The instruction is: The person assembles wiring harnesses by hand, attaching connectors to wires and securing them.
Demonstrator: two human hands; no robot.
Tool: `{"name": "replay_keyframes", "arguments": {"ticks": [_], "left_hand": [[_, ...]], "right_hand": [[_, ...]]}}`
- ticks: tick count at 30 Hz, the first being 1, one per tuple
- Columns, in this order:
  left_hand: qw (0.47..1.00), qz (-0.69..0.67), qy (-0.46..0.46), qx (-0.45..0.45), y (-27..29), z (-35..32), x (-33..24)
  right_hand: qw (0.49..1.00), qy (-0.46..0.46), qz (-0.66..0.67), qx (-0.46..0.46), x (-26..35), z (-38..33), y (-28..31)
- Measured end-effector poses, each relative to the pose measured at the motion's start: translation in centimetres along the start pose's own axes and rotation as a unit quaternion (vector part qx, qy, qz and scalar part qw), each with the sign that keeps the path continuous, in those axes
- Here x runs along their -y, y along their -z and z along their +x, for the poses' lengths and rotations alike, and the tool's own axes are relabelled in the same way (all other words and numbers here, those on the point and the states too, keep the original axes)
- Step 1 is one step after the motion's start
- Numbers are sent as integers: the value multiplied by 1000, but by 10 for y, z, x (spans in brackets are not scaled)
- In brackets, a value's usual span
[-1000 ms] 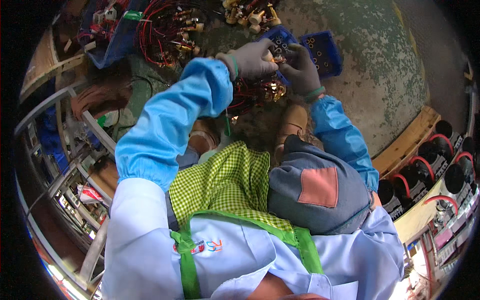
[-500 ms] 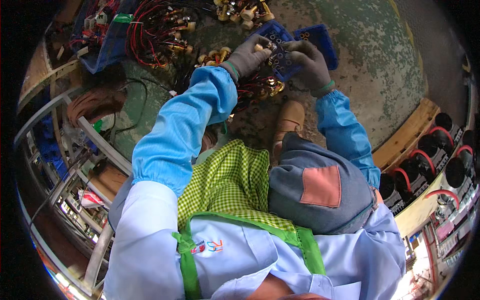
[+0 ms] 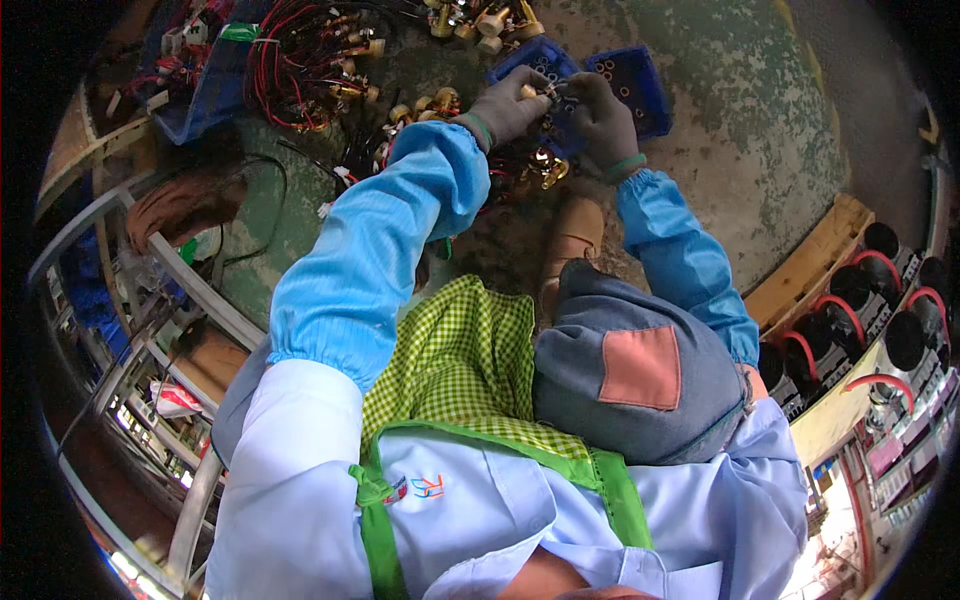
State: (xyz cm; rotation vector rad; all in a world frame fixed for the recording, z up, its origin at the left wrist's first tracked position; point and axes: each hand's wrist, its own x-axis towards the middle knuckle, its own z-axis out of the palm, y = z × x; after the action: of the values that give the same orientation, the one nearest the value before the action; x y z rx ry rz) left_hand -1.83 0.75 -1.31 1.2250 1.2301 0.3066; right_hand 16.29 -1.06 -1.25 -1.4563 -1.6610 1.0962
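Green worn floor [image 3: 760, 150]; two blue trays [image 3: 630, 85]. Two gloved hands: left hand [image 3: 510, 105] and right hand [image 3: 600, 115] pinch one small brass fitting [image 3: 548, 92]. Red wire bundle [image 3: 300, 55] nearby.

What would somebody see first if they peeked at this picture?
First, the two gray-gloved hands, left hand and right hand, meeting over a blue tray near the top, pinching a small brass part. To their left lies a tangle of red wires on the worn green table. Below, bright blue sleeves and a green checked apron fill the middle.
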Motion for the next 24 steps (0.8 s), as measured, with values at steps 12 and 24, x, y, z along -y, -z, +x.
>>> {"name": "replay_keyframes", "arguments": {"ticks": [12, 24], "left_hand": [[998, -59, 8, -17, 1, 4, 7], [975, -205, 80, 43, 0, 1, 2]], "right_hand": [[997, 8, 10, 71, -18, -1, -3], [992, -96, 9, 80, -8, -2, 9]]}}
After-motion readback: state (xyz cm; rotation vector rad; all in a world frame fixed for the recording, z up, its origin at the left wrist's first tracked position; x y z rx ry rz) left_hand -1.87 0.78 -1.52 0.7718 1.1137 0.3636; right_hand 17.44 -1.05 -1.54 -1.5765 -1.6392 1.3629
